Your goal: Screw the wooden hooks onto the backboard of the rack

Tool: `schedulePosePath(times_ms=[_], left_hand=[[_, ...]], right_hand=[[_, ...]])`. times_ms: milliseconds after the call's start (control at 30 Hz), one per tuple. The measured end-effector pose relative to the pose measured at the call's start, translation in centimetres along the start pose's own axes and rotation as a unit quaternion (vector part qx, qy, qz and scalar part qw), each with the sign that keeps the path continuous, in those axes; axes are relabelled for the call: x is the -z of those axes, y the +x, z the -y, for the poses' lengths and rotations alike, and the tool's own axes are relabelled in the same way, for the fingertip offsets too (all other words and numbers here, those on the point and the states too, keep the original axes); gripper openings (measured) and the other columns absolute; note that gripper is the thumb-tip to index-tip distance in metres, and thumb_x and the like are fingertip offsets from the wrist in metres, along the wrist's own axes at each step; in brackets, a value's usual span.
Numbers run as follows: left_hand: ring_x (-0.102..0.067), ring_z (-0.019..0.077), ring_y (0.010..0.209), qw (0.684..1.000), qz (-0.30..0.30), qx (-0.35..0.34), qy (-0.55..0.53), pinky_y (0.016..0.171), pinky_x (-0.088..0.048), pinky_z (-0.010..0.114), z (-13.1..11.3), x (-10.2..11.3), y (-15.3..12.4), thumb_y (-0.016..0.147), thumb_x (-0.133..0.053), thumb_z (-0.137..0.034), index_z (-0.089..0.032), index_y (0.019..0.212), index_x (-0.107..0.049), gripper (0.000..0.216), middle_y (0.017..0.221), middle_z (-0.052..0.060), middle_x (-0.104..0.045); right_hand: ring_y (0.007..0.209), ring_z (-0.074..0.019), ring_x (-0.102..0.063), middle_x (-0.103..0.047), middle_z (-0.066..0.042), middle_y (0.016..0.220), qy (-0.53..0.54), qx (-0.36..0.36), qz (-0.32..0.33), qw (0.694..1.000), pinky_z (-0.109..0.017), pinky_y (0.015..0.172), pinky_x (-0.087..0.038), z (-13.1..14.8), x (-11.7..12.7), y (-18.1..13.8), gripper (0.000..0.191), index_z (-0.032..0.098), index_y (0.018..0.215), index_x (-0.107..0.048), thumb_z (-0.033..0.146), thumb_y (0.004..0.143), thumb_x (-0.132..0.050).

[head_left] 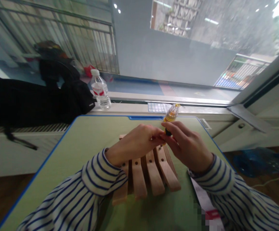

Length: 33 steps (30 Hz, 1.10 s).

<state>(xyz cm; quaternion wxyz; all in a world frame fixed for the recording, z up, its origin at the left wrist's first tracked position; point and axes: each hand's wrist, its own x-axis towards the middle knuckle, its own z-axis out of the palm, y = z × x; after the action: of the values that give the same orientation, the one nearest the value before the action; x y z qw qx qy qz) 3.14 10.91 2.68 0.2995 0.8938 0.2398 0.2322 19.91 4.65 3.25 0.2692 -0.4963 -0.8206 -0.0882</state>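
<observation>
Several wooden slats (pixel 151 176) with drilled holes lie fanned out on the green desk (pixel 81 154). My right hand (pixel 189 147) is closed round a screwdriver with a clear yellow handle (pixel 172 114), held upright with its tip down at the slats' far end. My left hand (pixel 135 142) rests on the slats. Its fingers are pinched together right at the screwdriver's tip; what they pinch is hidden. Both arms wear blue-and-white striped sleeves.
A clear water bottle (pixel 100 89) stands on the window sill beyond the desk, next to a black bag (pixel 33 99). A small keypad-like object (pixel 156 107) lies on the sill. A white and red strap (pixel 205 202) lies at the desk's right edge.
</observation>
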Motion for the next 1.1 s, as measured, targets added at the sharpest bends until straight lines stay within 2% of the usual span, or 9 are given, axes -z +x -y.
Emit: schedulePosePath(times_ms=[167, 300, 533, 700, 900, 1100], left_hand=[[-0.057, 0.0111, 0.067, 0.999, -0.029, 0.010, 0.043, 0.059, -0.035, 0.022, -0.4, -0.2, -0.2, 0.082, -0.054, -0.034, -0.024, 0.083, -0.066, 0.016, 0.074, -0.002, -0.065], [-0.054, 0.0108, 0.060, 0.995, -0.055, 0.012, 0.083, 0.055, -0.033, 0.022, -0.4, -0.3, -0.2, 0.079, -0.058, -0.037, -0.020, 0.073, -0.065, 0.020, 0.065, -0.002, -0.061], [-0.053, 0.0097, 0.058, 0.995, -0.055, 0.022, 0.076, 0.052, -0.032, 0.021, -0.3, -0.5, -0.2, 0.079, -0.058, -0.037, -0.022, 0.073, -0.067, 0.018, 0.061, -0.003, -0.060], [-0.056, 0.0112, 0.063, 0.997, -0.035, 0.017, 0.066, 0.057, -0.036, 0.022, 0.0, -0.8, -0.2, 0.082, -0.054, -0.036, -0.021, 0.082, -0.067, 0.020, 0.071, -0.001, -0.064], [-0.058, 0.0123, 0.068, 0.998, -0.020, -0.008, 0.056, 0.061, -0.038, 0.023, 0.0, -0.9, -0.2, 0.086, -0.048, -0.035, -0.020, 0.086, -0.066, 0.023, 0.076, 0.001, -0.065], [-0.057, 0.0119, 0.065, 0.996, -0.030, -0.002, 0.084, 0.059, -0.038, 0.022, -0.3, -0.8, -0.2, 0.084, -0.049, -0.039, -0.020, 0.085, -0.068, 0.027, 0.072, 0.002, -0.065]], right_hand=[[0.086, -0.0163, -0.059, -0.058, -0.008, 0.110, -0.003, -0.007, 0.003, 1.000, -0.030, 0.072, -0.050, 0.5, 0.1, -0.3, 0.031, 0.016, 0.118, -0.048, 0.025, 0.088, -0.043], [0.077, -0.0140, -0.058, -0.058, -0.008, 0.110, 0.023, -0.020, 0.010, 0.999, -0.029, 0.066, -0.049, 0.8, 0.4, -0.3, 0.034, 0.017, 0.120, -0.046, 0.027, 0.088, -0.043], [0.073, -0.0106, -0.057, -0.056, -0.008, 0.116, 0.089, 0.001, 0.039, 0.995, -0.027, 0.066, -0.050, 0.4, 1.4, 0.1, 0.042, 0.018, 0.127, -0.040, 0.021, 0.086, -0.046], [0.076, -0.0114, -0.058, -0.060, -0.007, 0.109, 0.070, 0.012, 0.025, 0.997, -0.028, 0.068, -0.050, -0.1, 1.2, -0.1, 0.032, 0.018, 0.118, -0.049, 0.022, 0.087, -0.045], [0.069, -0.0105, -0.057, -0.061, -0.007, 0.104, 0.036, -0.010, 0.009, 0.999, -0.026, 0.060, -0.047, -0.2, 0.6, -0.3, 0.031, 0.017, 0.115, -0.051, 0.029, 0.088, -0.045], [0.071, -0.0118, -0.057, -0.061, -0.007, 0.104, 0.006, -0.017, 0.010, 1.000, -0.027, 0.064, -0.047, 0.3, 0.9, -0.6, 0.031, 0.017, 0.115, -0.050, 0.031, 0.088, -0.045]])
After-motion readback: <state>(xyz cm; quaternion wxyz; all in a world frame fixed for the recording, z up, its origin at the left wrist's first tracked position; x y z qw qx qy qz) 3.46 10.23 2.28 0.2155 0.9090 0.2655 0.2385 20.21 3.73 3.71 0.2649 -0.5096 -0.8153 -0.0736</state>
